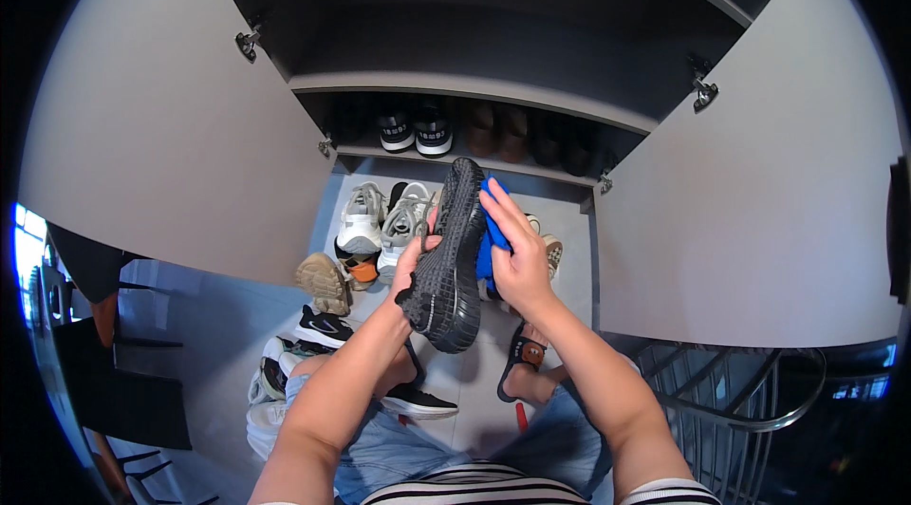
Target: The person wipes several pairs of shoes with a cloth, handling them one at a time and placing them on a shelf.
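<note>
A dark grey knitted sneaker [452, 256] with a black sole is held up, toe and heel in line with my view, its sole side facing right. My left hand [415, 256] grips it from the left, thumb by the laces, the other fingers mostly hidden behind the shoe. A blue cloth [491, 249] lies against the sole, pressed there by my right hand [518, 256] with its fingers stretched out. Behind the shoe, grey-and-white sneakers [361, 217] stand on the floor.
An open shoe cabinet has doors spread left [164, 113] and right [754, 170]; black-and-white shoes [433, 131] sit on its low shelf [541, 167]. A tan shoe [324, 283] and a black sneaker [420, 402] are on the floor. A metal rack [769, 419] stands at right.
</note>
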Motion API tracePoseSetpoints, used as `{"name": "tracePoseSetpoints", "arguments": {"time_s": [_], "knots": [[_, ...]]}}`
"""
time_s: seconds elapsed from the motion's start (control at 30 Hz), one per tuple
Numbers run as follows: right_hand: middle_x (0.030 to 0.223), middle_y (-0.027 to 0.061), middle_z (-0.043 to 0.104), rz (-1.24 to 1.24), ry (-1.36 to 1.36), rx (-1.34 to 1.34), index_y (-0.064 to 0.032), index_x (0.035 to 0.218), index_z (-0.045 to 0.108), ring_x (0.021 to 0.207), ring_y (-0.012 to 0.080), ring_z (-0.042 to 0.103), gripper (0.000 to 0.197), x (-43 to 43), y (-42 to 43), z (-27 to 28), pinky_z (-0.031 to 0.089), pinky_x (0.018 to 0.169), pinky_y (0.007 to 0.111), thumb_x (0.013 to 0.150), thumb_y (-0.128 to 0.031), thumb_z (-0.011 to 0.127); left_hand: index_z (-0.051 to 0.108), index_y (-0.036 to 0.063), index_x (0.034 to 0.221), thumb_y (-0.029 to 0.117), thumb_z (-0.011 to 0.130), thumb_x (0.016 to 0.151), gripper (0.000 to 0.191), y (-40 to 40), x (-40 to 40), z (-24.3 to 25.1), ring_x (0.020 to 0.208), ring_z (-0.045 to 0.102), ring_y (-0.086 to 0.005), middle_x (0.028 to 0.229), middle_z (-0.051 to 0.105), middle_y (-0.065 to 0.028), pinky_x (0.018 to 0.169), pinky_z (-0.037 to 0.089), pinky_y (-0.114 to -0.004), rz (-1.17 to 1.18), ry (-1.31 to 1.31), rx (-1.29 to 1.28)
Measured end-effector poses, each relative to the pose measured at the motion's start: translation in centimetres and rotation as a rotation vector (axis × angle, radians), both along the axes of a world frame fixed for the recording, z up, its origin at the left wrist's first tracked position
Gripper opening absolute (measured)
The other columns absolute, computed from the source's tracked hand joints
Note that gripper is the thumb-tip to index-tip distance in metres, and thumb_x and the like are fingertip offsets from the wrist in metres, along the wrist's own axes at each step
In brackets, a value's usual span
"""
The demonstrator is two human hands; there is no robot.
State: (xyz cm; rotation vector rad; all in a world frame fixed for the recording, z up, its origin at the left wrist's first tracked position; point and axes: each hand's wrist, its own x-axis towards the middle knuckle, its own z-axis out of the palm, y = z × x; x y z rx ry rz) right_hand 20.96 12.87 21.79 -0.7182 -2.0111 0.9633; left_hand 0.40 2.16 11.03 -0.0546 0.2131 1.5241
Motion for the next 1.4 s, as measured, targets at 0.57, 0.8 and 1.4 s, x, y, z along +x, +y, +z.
{"name": "tracePoseSetpoints", "arguments": {"time_s": [0.57,0.8,1.4], "knots": [[0.171,0.022,0.087,0.158,0.072,-0.187,-0.0042,0.153,0.095,0.172,0.0426,0.074,0.068,0.0,0.6,-0.2,0.052,0.151,0.054,0.1,0.018,0.057,0.086,-0.0018,0.144,0.05,0.064,0.123,0.06,0.7,0.4,-1.1,0.1,0.097,-0.0389,0.122,0.096,-0.0218,0.094,0.083,-0.053,-0.117,0.117,-0.147],[0.109,0.0214,0.097,0.611,0.237,-0.563,0.0021,0.095,0.094,0.107,0.0352,0.092,0.036,1.3,-1.1,2.5,0.072,0.121,0.055,0.084,0.015,0.062,0.085,0.0012,0.141,0.045,0.068,0.12,0.052,-0.1,-0.9,-1.5,0.106,0.093,-0.033,0.124,0.095,-0.0166,0.103,0.077,-0.05,0.008,0.292,-0.157],[0.175,0.0235,0.083,0.419,-0.131,0.064,-0.0049,0.166,0.086,0.165,0.0458,0.078,0.071,-0.4,-1.7,3.3,0.061,0.14,0.056,0.099,0.011,0.07,0.032,0.0326,0.204,0.048,0.081,0.123,0.096,-1.2,1.0,0.6,0.154,0.077,-0.029,0.182,0.066,-0.0173,0.126,0.069,-0.052,-0.041,0.409,-0.524]]}}
